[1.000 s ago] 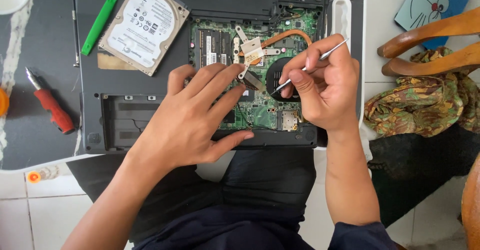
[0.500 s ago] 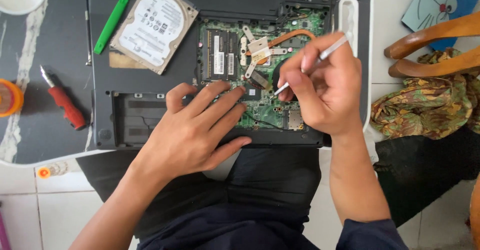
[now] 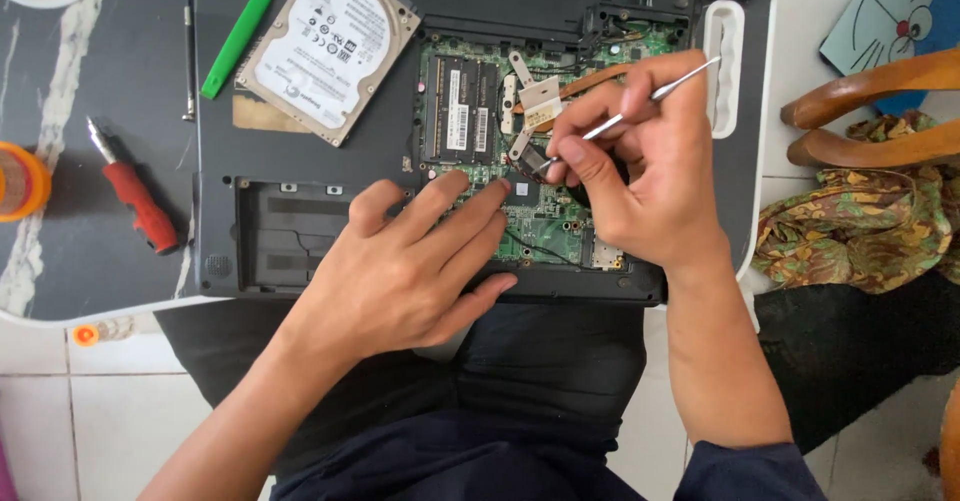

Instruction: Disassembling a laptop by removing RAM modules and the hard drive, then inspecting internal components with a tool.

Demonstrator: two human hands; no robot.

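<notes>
Left hand [image 3: 420,261] is lying spread, steadying the opened laptop [image 3: 300,251]; right hand [image 3: 650,176] is pinching a metal probe [image 3: 640,101], tip working the circuit board [image 3: 540,221].

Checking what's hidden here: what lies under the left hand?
The left hand lies flat on the opened laptop, its fingers on the green circuit board. Whatever sits beneath the palm is covered.

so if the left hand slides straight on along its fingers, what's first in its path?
Probably the metal tool tip and right hand; the left hand fingertips already rest on the green board. Depth unclear.
</notes>
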